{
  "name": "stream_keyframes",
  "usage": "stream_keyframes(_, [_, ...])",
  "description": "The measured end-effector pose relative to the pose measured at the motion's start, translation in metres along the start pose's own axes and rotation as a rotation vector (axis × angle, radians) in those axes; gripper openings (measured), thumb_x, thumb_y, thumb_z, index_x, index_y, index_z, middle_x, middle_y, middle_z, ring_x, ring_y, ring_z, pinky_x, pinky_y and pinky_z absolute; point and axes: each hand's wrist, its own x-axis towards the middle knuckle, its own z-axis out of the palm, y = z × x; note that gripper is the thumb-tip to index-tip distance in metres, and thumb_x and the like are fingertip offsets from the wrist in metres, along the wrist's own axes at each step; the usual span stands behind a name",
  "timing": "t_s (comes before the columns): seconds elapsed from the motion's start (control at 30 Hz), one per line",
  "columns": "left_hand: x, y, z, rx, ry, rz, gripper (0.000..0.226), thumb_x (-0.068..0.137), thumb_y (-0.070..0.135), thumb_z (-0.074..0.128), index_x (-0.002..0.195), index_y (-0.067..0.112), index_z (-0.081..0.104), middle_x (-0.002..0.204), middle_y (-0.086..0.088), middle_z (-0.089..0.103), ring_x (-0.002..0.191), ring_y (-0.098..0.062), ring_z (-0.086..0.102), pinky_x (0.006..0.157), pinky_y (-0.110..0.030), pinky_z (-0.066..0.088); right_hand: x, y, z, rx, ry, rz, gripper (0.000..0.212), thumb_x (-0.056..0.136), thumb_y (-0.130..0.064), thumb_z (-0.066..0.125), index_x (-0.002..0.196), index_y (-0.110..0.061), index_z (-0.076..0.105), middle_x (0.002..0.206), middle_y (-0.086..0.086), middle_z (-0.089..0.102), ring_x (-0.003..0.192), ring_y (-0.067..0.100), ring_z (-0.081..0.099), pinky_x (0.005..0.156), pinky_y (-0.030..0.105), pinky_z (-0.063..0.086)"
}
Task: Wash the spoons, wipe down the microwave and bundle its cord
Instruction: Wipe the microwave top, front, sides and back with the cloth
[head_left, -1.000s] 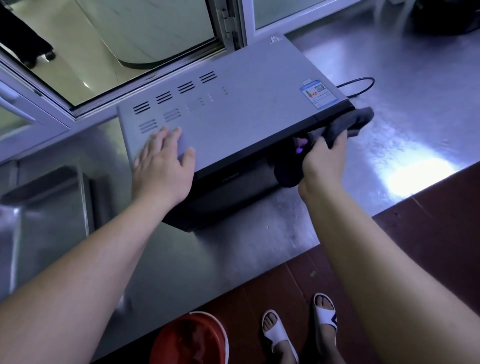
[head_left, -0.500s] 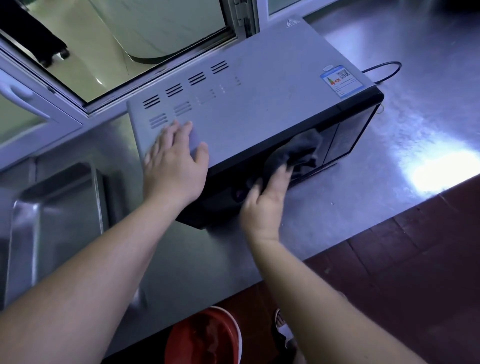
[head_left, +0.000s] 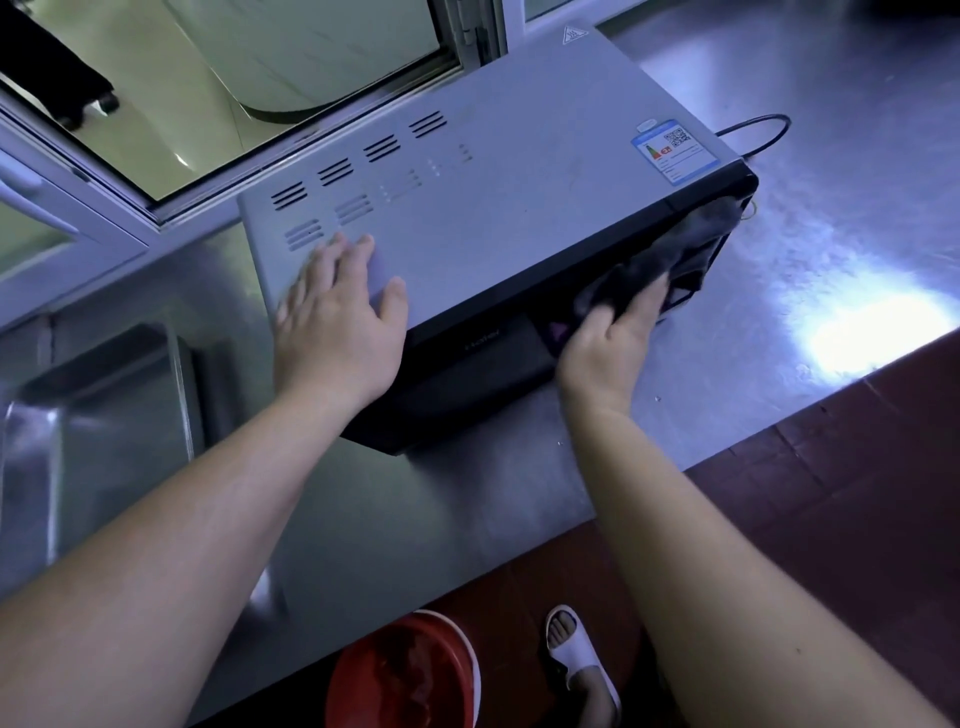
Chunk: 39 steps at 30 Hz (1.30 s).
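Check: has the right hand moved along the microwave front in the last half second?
Yes. With the cloth, the right hand slid right along the microwave front, toward the corner under the label.

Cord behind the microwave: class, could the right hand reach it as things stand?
Probably yes: the cord loops onto bare counter beside the microwave, though the right hand holds a cloth.
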Motion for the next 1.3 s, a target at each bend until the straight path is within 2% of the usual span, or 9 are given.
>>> stream_keyframes(0.07, [0.0, 0.0, 0.0, 0.002, -0.002, 0.0, 0.06, 0.104, 0.052, 0.033, 0.16, 0.03, 0.031, 0.171, 0.002, 0.021, 0.158, -0.018, 0.015, 0.128, -0.044, 0.011, 0.023, 0.013, -0.005, -0.047, 0.029, 0.03, 0.069, 0.096, -0.01, 0.036, 0.162, -0.013, 0.016, 0.168, 0.008, 0.019, 0.155, 0.022, 0.019, 0.126, 0.041, 0.016])
stream_keyframes(0.2, [0.0, 0.001, 0.0, 0.005, 0.001, 0.003, 0.061, 0.104, 0.052, 0.033, 0.161, 0.03, 0.031, 0.171, 0.002, 0.021, 0.158, -0.017, 0.015, 0.128, -0.044, 0.012, 0.071, 0.057, -0.015, -0.017, 0.117, 0.226, 0.075, 0.081, -0.03, 0.031, 0.15, -0.056, 0.017, 0.16, -0.003, 0.038, 0.137, 0.032, 0.049, 0.115, 0.05, 0.039])
stream_keyframes(0.37, [0.0, 0.003, 0.0, -0.005, 0.014, -0.005, 0.059, 0.104, 0.051, 0.034, 0.16, 0.03, 0.032, 0.17, 0.003, 0.023, 0.158, -0.017, 0.016, 0.128, -0.044, 0.012, 0.06, 0.046, -0.018, 0.092, 0.085, 0.536, 0.073, 0.097, -0.013, 0.031, 0.161, -0.041, 0.011, 0.147, -0.004, 0.047, 0.12, 0.022, 0.054, 0.106, 0.035, 0.045])
stream_keyframes(0.57, [-0.001, 0.004, 0.0, -0.002, 0.022, -0.012, 0.059, 0.104, 0.05, 0.036, 0.159, 0.029, 0.034, 0.17, 0.001, 0.025, 0.157, -0.019, 0.018, 0.126, -0.044, 0.013, 0.017, 0.037, 0.01, 0.309, 0.04, 0.709, 0.071, 0.097, -0.002, 0.028, 0.157, -0.039, 0.023, 0.087, -0.001, 0.059, 0.062, 0.01, 0.056, 0.057, 0.023, 0.053])
stream_keyframes(0.8, [-0.001, 0.002, 0.0, -0.002, 0.012, -0.005, 0.06, 0.104, 0.05, 0.035, 0.159, 0.029, 0.033, 0.171, 0.001, 0.024, 0.158, -0.019, 0.017, 0.127, -0.043, 0.012, -0.021, 0.001, 0.024, 0.547, 0.0, 0.699, 0.062, 0.1, -0.012, 0.042, 0.15, -0.048, 0.038, 0.136, 0.003, 0.062, 0.105, 0.022, 0.069, 0.082, 0.038, 0.061])
stream_keyframes(0.97, [-0.001, 0.001, 0.0, -0.005, 0.017, -0.001, 0.06, 0.103, 0.051, 0.035, 0.159, 0.029, 0.034, 0.17, 0.001, 0.024, 0.157, -0.02, 0.019, 0.127, -0.045, 0.014, 0.016, -0.029, 0.01, 0.449, 0.115, 0.375, 0.056, 0.102, -0.011, 0.039, 0.146, -0.045, 0.043, 0.12, -0.006, 0.066, 0.075, 0.005, 0.065, 0.06, 0.019, 0.054])
stream_keyframes(1.07, [-0.002, 0.002, 0.0, -0.002, 0.012, 0.0, 0.06, 0.103, 0.051, 0.034, 0.16, 0.029, 0.033, 0.17, 0.001, 0.024, 0.158, -0.02, 0.018, 0.127, -0.045, 0.014, 0.038, -0.03, 0.0, 0.317, 0.208, 0.253, 0.06, 0.096, -0.019, 0.04, 0.15, -0.044, 0.038, 0.137, -0.005, 0.059, 0.11, 0.013, 0.063, 0.086, 0.03, 0.059])
stream_keyframes(1.2, [-0.001, 0.002, 0.0, 0.0, 0.012, 0.001, 0.061, 0.104, 0.051, 0.034, 0.16, 0.029, 0.032, 0.171, 0.002, 0.022, 0.158, -0.019, 0.017, 0.127, -0.044, 0.013, 0.079, 0.006, -0.007, 0.214, 0.257, 0.165, 0.073, 0.084, -0.038, 0.036, 0.157, -0.036, 0.027, 0.157, -0.006, 0.04, 0.141, 0.017, 0.042, 0.12, 0.043, 0.033])
stream_keyframes(1.3, [-0.001, 0.002, 0.0, -0.007, 0.018, 0.006, 0.06, 0.104, 0.05, 0.035, 0.16, 0.029, 0.032, 0.171, 0.0, 0.023, 0.158, -0.019, 0.016, 0.127, -0.044, 0.012, 0.085, 0.006, -0.011, 0.204, 0.304, 0.308, 0.061, 0.093, -0.027, 0.037, 0.154, -0.029, 0.033, 0.125, 0.001, 0.06, 0.107, 0.013, 0.061, 0.099, 0.024, 0.051])
